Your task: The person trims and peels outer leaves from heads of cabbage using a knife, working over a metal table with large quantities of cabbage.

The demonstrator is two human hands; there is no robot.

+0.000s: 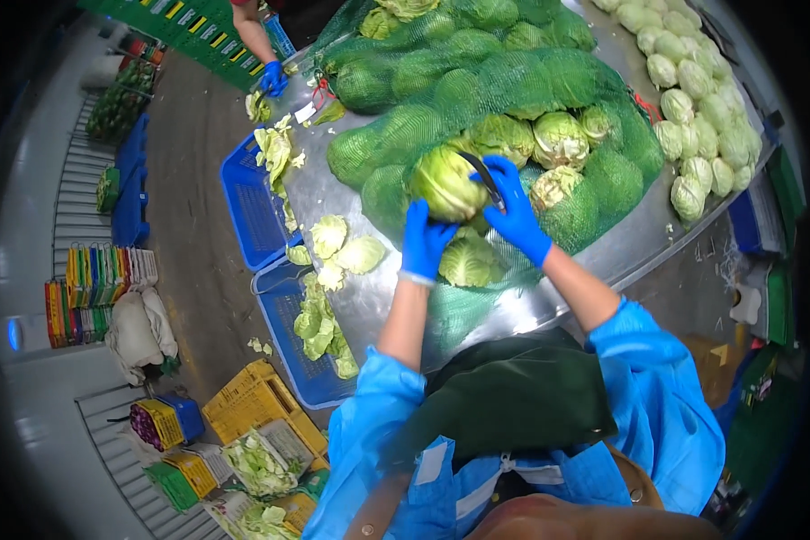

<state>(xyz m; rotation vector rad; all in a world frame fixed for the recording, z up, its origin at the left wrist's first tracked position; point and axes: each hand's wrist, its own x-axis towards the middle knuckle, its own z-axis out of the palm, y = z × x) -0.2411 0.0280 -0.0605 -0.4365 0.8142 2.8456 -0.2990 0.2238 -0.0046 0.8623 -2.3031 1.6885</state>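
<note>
A round green cabbage (445,184) is held up over the metal table (333,180). My left hand (425,239), in a blue glove, supports it from below on the left. In my gloved right hand (515,209) is a knife (484,179) with a dark curved blade, which lies against the cabbage's upper right side. Just below sits a cabbage leaf (470,259). Around and behind are green mesh sacks (405,130) full of cabbages; one gapes, showing loose cabbages (560,139) with browned leaves.
Pale trimmed cabbages (693,108) are heaped at the far right. Along the table's left edge stand blue crates (243,202) with cast-off leaves (319,324). A co-worker's gloved hand (274,79) is at the far left corner. Yellow crates (256,405) stand on the floor at lower left.
</note>
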